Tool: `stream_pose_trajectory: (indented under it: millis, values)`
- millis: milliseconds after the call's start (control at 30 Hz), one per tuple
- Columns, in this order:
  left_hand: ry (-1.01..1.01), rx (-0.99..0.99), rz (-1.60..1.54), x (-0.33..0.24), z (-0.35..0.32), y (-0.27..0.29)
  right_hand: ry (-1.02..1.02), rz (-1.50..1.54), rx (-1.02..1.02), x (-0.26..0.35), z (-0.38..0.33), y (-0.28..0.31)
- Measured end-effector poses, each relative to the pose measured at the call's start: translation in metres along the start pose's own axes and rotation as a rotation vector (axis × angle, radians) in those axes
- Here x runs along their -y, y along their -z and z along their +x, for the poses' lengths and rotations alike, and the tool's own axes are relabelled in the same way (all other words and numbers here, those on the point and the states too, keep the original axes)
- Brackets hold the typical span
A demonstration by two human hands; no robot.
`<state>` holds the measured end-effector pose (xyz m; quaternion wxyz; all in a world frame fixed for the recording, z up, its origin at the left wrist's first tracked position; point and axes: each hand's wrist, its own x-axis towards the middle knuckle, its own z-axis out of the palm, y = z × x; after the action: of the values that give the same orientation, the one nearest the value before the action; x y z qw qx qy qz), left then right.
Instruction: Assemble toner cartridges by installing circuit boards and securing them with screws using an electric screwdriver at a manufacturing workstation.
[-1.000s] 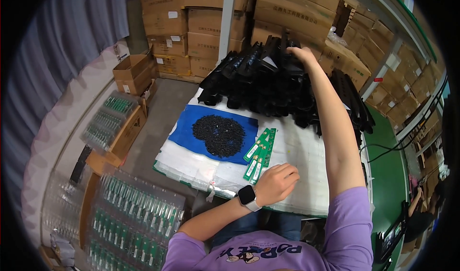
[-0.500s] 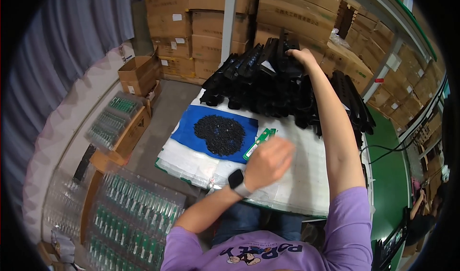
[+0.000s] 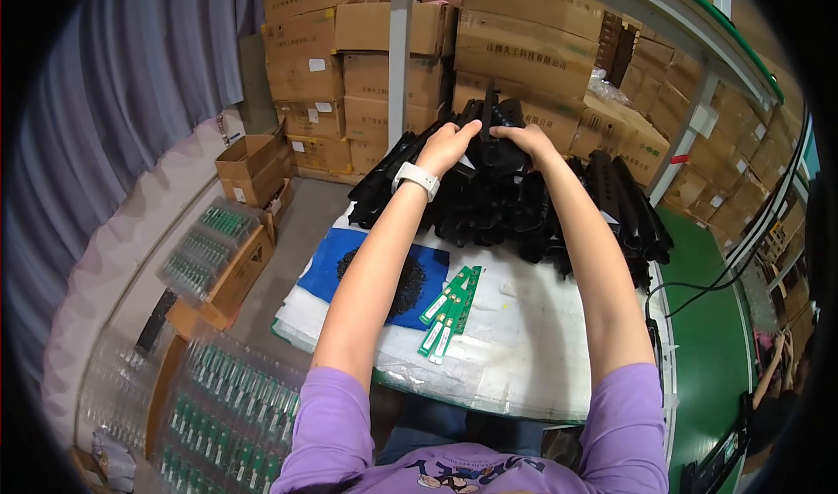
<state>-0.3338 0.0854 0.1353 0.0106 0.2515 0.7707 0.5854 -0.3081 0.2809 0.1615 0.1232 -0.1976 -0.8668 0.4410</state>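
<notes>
At the far side of the table, a large heap of long black plastic housings [image 3: 489,206] is stacked up. My left hand [image 3: 447,147], with a watch on its wrist, has its fingers closed at the left side of one upright black housing [image 3: 491,114]. On that housing's other side my right hand [image 3: 525,140] grips it with thumb and fingers. The fingertips of both hands are partly hidden. Several narrow green circuit boards [image 3: 449,311] lie fanned out on the white tabletop, nearer to me. Beside them, my left forearm partly covers a pile of small black pieces [image 3: 410,286].
The pile rests on a blue cloth [image 3: 323,263] on the white table [image 3: 524,354]. Clear trays of green boards [image 3: 231,389] stand at the left, near open cartons [image 3: 249,162]. Cardboard boxes [image 3: 524,49] rise behind. A black cable [image 3: 707,286] crosses the green surface [image 3: 707,337] at the right.
My left hand has moved from over the green boards, forward to the black heap beside my right hand. The boards now show uncovered on the table. My right hand stays at the heap.
</notes>
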Motion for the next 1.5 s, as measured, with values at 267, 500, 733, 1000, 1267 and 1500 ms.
stream_pose_trajectory:
  millis: [267, 500, 733, 1000, 1267, 1500]
  values:
    - [-0.019, -0.058, -0.017, -0.003, -0.001, -0.008, 0.002, 0.326, 0.136, 0.001, -0.006, 0.007]
    - [-0.151, -0.08, 0.004, -0.02, -0.009, -0.019, 0.012, 0.376, 0.117, 0.004, -0.027, 0.013]
    - [-0.297, -0.143, -0.068, -0.029, -0.017, -0.027, 0.082, 0.465, 0.073, 0.001, -0.042, 0.021]
    - [-0.483, -0.2, -0.123, -0.067, -0.085, -0.062, 0.206, 0.434, 0.071, -0.006, -0.102, 0.067]
    - [-0.455, -0.027, -0.204, -0.082, -0.26, -0.115, 0.178, 0.163, 0.134, -0.06, -0.241, 0.099]
    - [-0.29, 0.085, -0.371, -0.053, -0.344, -0.173, 0.051, 0.157, 0.141, -0.148, -0.318, 0.113]
